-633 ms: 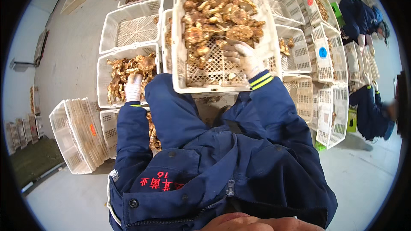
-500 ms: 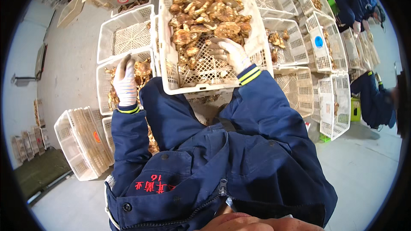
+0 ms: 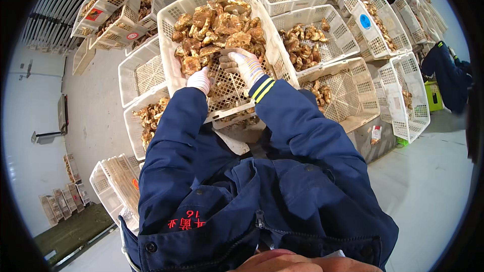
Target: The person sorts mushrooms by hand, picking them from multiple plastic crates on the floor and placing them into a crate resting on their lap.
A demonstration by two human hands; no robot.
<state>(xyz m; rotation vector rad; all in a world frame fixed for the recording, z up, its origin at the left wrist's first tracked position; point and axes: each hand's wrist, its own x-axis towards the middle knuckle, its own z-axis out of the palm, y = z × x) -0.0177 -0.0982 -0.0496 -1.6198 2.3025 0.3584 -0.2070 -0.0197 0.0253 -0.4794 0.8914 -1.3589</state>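
A white slatted plastic crate point(image 3: 282, 63) stands tilted in front of me, with a heap of brown mushrooms point(image 3: 228, 24) filling its far part. Over its near part, my left hand point(image 3: 200, 80) in a pale glove touches the near edge of the heap; most of its fingers are hidden, so its grip does not show. My right hand point(image 3: 244, 65), in a striped glove with grey fingertips, lies across the heap's near edge. Its fingers stretch to the left, and nothing shows in them. Bare lattice and small crumbs show below both hands.
On the right stand crates with some mushrooms point(image 3: 302, 45) and a near crate point(image 3: 350, 93). A crate of mushrooms point(image 3: 151, 121) and stacked crates point(image 3: 117, 181) are on the left. Co-workers' sleeves point(image 3: 446, 78) show at the far right.
My left hand has moved from the left-side crate into the middle crate, near my right hand. My right hand has shifted slightly left. The view has turned, so the crates appear rotated.
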